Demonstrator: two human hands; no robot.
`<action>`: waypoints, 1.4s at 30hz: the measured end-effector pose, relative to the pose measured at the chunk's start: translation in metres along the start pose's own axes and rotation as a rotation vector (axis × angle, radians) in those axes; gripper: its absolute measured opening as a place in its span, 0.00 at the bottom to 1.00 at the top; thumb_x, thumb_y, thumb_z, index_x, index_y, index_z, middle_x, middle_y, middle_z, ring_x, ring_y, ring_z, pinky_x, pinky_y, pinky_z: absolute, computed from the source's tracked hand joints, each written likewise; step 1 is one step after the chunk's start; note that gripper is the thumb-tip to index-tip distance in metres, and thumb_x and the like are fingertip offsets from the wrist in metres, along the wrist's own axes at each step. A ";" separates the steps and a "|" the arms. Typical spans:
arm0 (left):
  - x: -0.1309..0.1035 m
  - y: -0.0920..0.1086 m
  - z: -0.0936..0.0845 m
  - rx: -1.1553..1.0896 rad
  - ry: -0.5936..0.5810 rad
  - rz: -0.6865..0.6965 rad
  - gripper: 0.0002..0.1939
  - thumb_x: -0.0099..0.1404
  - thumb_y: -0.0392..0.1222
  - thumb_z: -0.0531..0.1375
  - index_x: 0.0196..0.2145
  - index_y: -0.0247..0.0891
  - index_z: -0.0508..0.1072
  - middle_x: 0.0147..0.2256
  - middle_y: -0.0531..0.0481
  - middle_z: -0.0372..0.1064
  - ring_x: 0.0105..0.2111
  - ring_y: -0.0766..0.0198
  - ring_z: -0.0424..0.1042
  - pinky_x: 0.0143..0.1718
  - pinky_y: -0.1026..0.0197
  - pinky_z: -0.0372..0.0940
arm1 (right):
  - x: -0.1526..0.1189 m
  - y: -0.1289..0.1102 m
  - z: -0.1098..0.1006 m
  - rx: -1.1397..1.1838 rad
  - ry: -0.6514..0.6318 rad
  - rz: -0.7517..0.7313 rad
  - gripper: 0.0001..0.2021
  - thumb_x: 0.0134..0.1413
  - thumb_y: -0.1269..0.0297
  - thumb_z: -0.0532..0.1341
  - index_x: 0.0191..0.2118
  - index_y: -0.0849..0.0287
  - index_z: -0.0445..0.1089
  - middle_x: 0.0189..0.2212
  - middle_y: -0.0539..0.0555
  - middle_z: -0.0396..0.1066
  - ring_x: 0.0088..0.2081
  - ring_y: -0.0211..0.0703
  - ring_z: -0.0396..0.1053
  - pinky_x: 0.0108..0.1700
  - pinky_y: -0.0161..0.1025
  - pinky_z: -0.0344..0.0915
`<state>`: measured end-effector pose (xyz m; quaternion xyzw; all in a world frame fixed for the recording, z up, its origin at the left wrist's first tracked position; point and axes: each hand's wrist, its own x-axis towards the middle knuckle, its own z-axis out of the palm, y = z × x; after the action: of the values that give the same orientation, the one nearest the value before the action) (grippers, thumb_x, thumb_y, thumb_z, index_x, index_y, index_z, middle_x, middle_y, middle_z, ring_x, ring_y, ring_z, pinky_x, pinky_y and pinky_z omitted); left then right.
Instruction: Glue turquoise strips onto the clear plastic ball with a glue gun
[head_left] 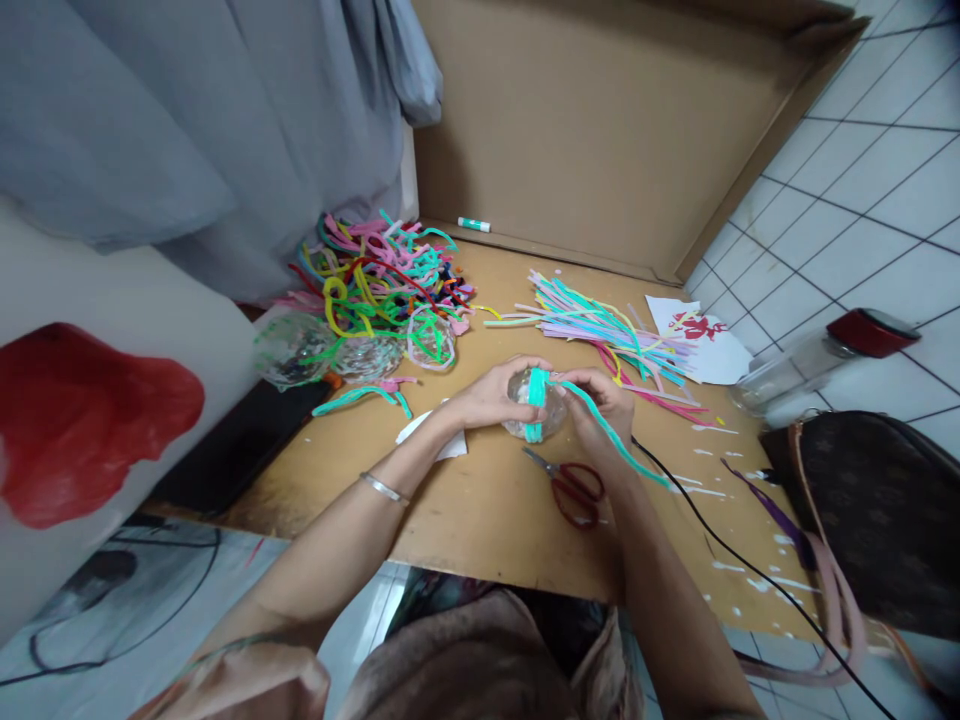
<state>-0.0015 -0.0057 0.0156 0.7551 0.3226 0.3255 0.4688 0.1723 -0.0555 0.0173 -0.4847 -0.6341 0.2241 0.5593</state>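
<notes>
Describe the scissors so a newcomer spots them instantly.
On the tan table, find the clear rounded object between the left hand and right hand. The scissors lie just below it in view, set apart from the teal strip by metal blades and red looped handles.

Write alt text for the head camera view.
A person's left hand holds a clear rounded object banded with turquoise pipe cleaner, whose trailing strand the right hand pinches. Red-handled scissors lie nearby; beyond are a tangled pipe-cleaner pile and a straighter bundle.
</notes>
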 end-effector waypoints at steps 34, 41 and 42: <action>-0.002 -0.002 0.005 -0.006 0.032 0.154 0.40 0.50 0.46 0.69 0.58 0.40 0.60 0.56 0.41 0.63 0.57 0.51 0.63 0.60 0.50 0.57 | 0.001 -0.002 -0.002 -0.027 0.042 0.036 0.05 0.49 0.60 0.63 0.29 0.54 0.73 0.28 0.48 0.75 0.31 0.40 0.71 0.36 0.37 0.68; -0.003 0.002 0.004 -0.003 0.032 0.132 0.33 0.51 0.46 0.67 0.53 0.37 0.63 0.54 0.42 0.64 0.55 0.51 0.64 0.58 0.52 0.59 | 0.000 0.001 -0.003 0.000 0.023 0.001 0.05 0.51 0.60 0.64 0.31 0.55 0.74 0.29 0.49 0.76 0.32 0.40 0.72 0.37 0.38 0.69; -0.004 0.002 0.003 -0.003 0.031 0.126 0.32 0.51 0.46 0.67 0.52 0.37 0.63 0.53 0.42 0.64 0.54 0.51 0.64 0.57 0.52 0.59 | 0.000 0.001 -0.003 0.004 0.018 -0.001 0.05 0.51 0.60 0.64 0.31 0.55 0.74 0.29 0.50 0.76 0.32 0.40 0.72 0.38 0.38 0.69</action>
<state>-0.0004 -0.0110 0.0159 0.7681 0.2812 0.3665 0.4434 0.1754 -0.0559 0.0174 -0.4852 -0.6287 0.2209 0.5661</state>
